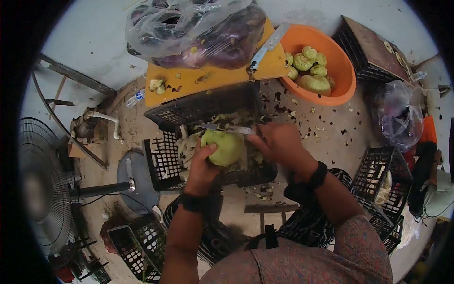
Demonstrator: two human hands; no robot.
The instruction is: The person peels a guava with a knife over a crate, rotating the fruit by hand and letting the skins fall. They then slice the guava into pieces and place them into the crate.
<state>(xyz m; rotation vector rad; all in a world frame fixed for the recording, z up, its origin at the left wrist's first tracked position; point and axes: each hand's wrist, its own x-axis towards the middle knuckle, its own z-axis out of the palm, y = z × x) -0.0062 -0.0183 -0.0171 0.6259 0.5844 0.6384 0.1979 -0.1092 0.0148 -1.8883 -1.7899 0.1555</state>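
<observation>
A round, smooth pale-green vegetable (pixel 224 147), perhaps a gourd, sits in my left hand (pixel 203 169), the thumb lying over its near side. My right hand (pixel 279 143) is closed around the handle of a small knife (pixel 240 129). Its blade points left across the top of the vegetable, right at the surface. Both hands are over a black plastic crate (pixel 161 158) with peelings and scraps (pixel 187 147) in it. My right palm's inner side is hidden.
An orange basin (pixel 347 87) of peeled vegetables (pixel 314 84) stands at the back right. Beside it, an orange board (pixel 189 87) bears a bag of eggplants (pixel 220 45) and a cleaver (pixel 270 46). A fan (pixel 40 189) stands left; scraps litter the floor.
</observation>
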